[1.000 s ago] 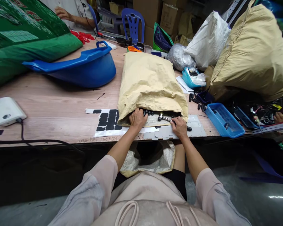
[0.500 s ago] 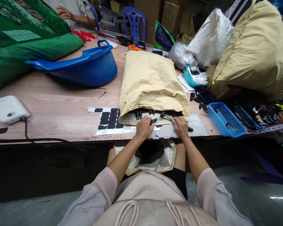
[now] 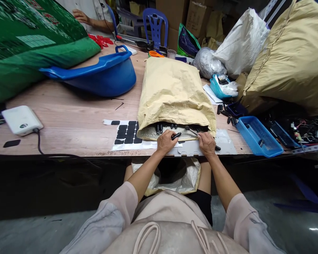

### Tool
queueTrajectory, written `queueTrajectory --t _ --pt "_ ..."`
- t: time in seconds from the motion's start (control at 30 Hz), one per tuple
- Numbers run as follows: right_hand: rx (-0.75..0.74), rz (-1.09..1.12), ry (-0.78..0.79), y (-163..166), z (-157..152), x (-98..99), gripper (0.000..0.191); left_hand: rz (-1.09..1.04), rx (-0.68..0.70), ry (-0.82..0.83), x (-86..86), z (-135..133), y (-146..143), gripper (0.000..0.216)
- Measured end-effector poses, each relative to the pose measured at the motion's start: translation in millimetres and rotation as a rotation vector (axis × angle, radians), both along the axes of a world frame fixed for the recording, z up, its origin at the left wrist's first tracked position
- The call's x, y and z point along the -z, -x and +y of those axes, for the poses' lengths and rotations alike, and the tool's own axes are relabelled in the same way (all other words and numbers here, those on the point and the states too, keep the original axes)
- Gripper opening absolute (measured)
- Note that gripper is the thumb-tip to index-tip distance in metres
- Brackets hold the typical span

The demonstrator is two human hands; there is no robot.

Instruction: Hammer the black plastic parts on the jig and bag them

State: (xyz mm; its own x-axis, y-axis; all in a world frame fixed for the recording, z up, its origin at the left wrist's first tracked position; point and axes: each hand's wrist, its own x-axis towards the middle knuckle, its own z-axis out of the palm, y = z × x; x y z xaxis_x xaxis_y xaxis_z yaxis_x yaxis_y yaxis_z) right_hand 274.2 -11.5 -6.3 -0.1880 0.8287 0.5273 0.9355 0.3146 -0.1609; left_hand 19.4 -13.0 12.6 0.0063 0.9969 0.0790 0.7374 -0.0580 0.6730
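My left hand (image 3: 166,141) is closed on a small black cylindrical part (image 3: 176,135) just in front of the mouth of a tan woven sack (image 3: 175,93) lying on the wooden table (image 3: 69,123). My right hand (image 3: 207,144) grips a small metal hammer (image 3: 192,131), its head lying at the sack's opening. Several more black parts (image 3: 164,126) show inside the sack mouth. A white sheet with black adhesive pads (image 3: 127,133) lies to the left of my left hand. An open white bag (image 3: 175,176) sits on my lap below the table edge.
A blue basin (image 3: 100,74) and a green sack (image 3: 29,46) lie at the back left, a white device with a cable (image 3: 21,120) at the left. A blue tray (image 3: 258,135), big tan sack (image 3: 294,56) and white bag (image 3: 241,42) crowd the right. Another person's hand (image 3: 81,16) is at the far end.
My left hand came out of the sack mouth with a black part and moved right, toward the right hand. The hammer hand barely shifted.
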Motion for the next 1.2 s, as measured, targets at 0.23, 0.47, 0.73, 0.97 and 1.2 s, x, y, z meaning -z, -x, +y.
queueTrajectory --t 0.23,0.47,0.73,0.97,1.2 --pt "-0.017 0.190 0.010 22.4 -19.1 -19.3 0.036 0.001 -0.005 0.024 -2.8 0.4 -0.9 0.011" --pt "-0.028 0.126 0.106 38.2 -29.7 -29.3 0.033 -0.006 -0.009 0.021 -1.5 0.5 -1.5 0.013" --pt "-0.046 0.110 0.105 47.2 -33.2 -40.7 0.033 -0.011 -0.018 0.033 -2.6 0.6 -2.2 0.009" --pt "-0.051 0.103 0.135 42.2 -29.5 -36.5 0.033 -0.031 -0.023 0.039 -4.8 0.2 -2.5 0.010" --pt "-0.030 0.019 0.082 11.0 7.4 -28.1 0.027 -0.025 -0.022 0.026 -3.0 0.1 -2.7 0.010"
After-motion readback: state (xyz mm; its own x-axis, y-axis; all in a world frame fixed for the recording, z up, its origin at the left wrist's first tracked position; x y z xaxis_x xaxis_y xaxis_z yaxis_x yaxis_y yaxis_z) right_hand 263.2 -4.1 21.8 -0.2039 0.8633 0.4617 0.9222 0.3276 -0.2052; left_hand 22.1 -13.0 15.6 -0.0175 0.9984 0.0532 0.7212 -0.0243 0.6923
